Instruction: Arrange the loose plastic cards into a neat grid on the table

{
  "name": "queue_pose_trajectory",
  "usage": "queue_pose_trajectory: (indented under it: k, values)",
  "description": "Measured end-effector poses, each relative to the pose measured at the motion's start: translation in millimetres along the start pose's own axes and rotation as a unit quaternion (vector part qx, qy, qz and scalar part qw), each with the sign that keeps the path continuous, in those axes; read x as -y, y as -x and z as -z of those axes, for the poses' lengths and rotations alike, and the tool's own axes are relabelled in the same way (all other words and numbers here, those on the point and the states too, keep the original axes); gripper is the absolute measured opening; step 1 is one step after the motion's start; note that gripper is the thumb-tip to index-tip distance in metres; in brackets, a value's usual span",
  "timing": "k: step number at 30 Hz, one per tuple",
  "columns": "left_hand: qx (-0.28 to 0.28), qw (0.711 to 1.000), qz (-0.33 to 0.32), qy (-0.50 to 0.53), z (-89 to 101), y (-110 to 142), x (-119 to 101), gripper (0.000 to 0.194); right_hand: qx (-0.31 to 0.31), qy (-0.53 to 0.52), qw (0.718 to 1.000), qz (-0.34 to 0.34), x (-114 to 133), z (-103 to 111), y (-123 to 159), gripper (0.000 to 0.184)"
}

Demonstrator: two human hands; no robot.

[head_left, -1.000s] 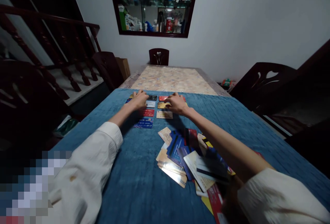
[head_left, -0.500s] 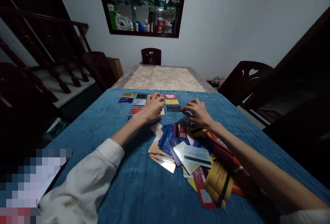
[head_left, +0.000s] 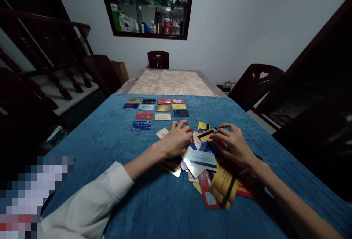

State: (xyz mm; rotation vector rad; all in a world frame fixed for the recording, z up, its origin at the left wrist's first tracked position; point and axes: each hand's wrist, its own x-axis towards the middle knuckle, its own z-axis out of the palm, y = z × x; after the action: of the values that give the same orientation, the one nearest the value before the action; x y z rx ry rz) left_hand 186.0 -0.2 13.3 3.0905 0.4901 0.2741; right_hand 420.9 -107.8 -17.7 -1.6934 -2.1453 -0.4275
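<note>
My left hand [head_left: 178,138] hovers low over a loose pile of bank cards, its fingers bent and apart. Its fingertips are nearest to a red card [head_left: 191,136], most of which they hide. On the pile's right side is my right hand [head_left: 233,143], fingers spread and curved. They reach the end of a yellow card with a black stripe [head_left: 205,135]; contact is hard to make out. A white card with a dark stripe [head_left: 202,159] lies on top, nearer me. Closer still are a gold card [head_left: 224,186] and a red card [head_left: 208,191].
Beyond the pile, cards lie face up in columns, among them a blue card [head_left: 141,125], a cream card [head_left: 162,117] and a black card [head_left: 181,113]. A blue cloth [head_left: 137,202] covers the near table. Dark wooden chairs [head_left: 255,85] stand around it.
Both hands have come back from the laid-out cards to the pile. A black card now lies at the right column's near end, with neither hand on it. The view has shifted right.
</note>
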Motion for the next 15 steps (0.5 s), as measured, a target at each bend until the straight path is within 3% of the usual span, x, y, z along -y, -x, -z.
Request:
queue_pose_trajectory:
  k: [6,11,15]
  values:
    - [0.008,0.999,-0.023,0.038,-5.7,6.7,-12.0,0.017,-0.002,-0.014,1.000,-0.008,5.4,1.0,17.4,0.039]
    - [0.053,0.996,-0.048,0.059,-1.9,10.8,-18.6,0.017,0.040,-0.060,0.997,0.039,20.1,12.5,19.0,0.034]
    - [0.055,0.995,-0.057,0.065,0.3,12.5,-20.3,0.025,0.077,-0.080,0.992,0.060,30.2,21.0,17.8,0.035]
